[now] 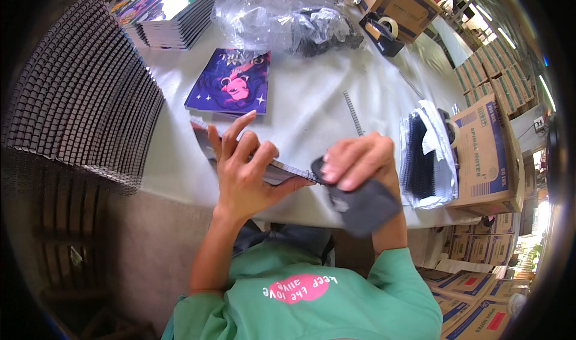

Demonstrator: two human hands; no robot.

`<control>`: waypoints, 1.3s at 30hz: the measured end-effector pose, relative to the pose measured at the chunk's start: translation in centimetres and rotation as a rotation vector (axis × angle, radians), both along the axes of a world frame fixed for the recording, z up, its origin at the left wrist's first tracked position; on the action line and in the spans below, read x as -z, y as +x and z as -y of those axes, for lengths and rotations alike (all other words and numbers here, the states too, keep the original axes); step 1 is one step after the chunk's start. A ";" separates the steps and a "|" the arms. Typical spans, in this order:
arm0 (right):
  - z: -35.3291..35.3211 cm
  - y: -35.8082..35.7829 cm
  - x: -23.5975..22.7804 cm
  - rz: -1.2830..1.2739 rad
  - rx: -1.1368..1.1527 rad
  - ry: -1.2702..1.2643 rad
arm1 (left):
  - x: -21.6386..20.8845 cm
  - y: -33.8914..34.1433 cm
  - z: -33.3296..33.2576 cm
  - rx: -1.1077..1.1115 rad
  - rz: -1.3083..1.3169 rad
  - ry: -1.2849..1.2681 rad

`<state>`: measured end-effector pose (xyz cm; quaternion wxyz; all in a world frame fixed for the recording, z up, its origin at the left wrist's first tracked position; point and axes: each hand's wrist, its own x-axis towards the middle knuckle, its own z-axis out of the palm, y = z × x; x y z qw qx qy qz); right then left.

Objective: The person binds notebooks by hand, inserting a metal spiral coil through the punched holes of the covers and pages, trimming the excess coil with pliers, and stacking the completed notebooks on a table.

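My left hand (243, 169) grips a thin notebook (210, 145), tilted nearly edge-on, with its thumb along the lower edge and its fingers spread over the upper side. At the notebook's right end, my right hand (360, 160) is closed on a dark grey hand-held tool (363, 205). The tool is blurred, and its exact kind cannot be made out. Its upper end meets or overlaps the notebook's corner; whether they touch is unclear. Just beyond my left hand lies a purple illustrated notebook (231, 82), flat on the white-covered table (306, 94).
Loose spiral coils (353, 112) lie on the table. At left rises a tall stack of black spiral bindings (84, 94). Notebook stacks (174, 25), clear plastic (258, 16) and a tape dispenser (384, 34) stand far back. A white bag of black coils (423, 160) and a cardboard box (486, 154) are right.
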<state>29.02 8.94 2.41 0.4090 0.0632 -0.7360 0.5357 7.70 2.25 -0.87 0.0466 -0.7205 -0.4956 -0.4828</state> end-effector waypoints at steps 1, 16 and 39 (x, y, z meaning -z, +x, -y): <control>-0.3 0.2 -0.1 0.317 0.241 0.072 | -0.1 -0.1 0.2 0.007 0.004 -0.004; -1.7 -2.9 1.0 0.506 0.686 -0.166 | -2.2 -3.4 -0.4 -0.193 -0.073 -0.053; -1.9 -8.0 -0.3 0.520 0.308 0.220 | 3.4 -4.8 -0.9 0.097 0.705 -0.043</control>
